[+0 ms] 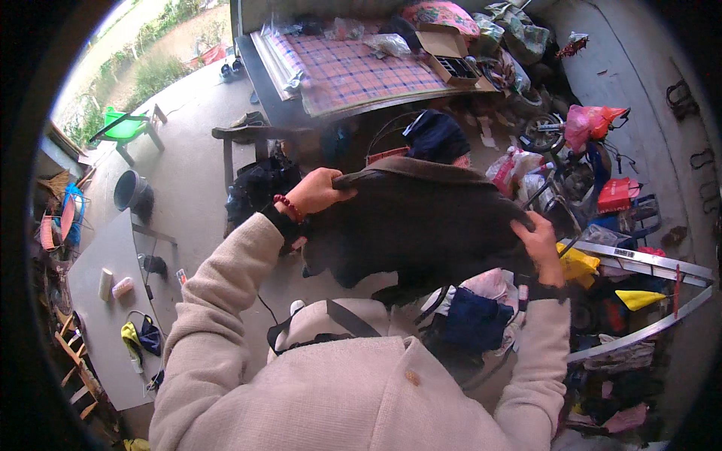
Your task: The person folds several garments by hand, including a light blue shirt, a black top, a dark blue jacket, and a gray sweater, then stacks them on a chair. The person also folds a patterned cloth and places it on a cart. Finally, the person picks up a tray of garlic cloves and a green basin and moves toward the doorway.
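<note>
A dark garment (417, 225) with a brownish collar or waistband edge is spread in the air in front of me. My left hand (318, 191) grips its upper left corner, with a red bead bracelet on the wrist. At the opposite corner, my right hand (538, 242) pinches the edge between thumb and fingers. The cloth hangs down between both hands, and its lower part looks uneven. Folded dark blue cloth (479, 318) lies below it, close to my right forearm. Beyond the garment sits a navy cloth (437, 135) on a reddish basket.
A platform with a checked cloth (366, 73) and an open cardboard box (451, 62) stands ahead. At left are a grey table (107, 332), a dark bucket (132, 191) and a green basin (121, 124). Bags, a small wheel (541, 132) and a metal frame (637, 253) crowd the right.
</note>
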Available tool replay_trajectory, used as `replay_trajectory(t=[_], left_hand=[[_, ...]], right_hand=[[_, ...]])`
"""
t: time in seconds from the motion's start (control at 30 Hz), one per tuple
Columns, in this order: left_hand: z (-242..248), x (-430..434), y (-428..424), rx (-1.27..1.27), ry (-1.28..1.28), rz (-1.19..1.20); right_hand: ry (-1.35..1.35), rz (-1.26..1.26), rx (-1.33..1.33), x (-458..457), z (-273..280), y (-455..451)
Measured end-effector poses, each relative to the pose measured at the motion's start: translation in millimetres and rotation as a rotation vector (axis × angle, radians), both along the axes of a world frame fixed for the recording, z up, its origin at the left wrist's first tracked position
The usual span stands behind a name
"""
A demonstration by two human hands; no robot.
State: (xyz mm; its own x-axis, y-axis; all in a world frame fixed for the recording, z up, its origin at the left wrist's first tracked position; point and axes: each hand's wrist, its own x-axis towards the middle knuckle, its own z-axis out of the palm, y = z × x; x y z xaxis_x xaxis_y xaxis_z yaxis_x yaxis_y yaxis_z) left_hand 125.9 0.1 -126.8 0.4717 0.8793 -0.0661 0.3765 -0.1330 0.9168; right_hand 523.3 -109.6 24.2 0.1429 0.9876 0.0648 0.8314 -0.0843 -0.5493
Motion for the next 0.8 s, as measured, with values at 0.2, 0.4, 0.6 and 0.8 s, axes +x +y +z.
replay_trajectory(t=[0.2,0.4,0.6,0.8], left_hand=[[32,10,0,0.011,0.04,0.015],[50,73,-29,-0.068,-0.136,0.081],[78,92,-60,-0.15,-0.264,0.23],[96,77,-67,-0.112,-0.392,-0.147]], right_hand=[[0.239,0.0,0.069,-7,-55,14],[0.45,0.121,0.185,-123,-55,10],[0.604,0.343,0.377,-173,-69,-7],[0.418,0.386,0.373,-145,-63,13]])
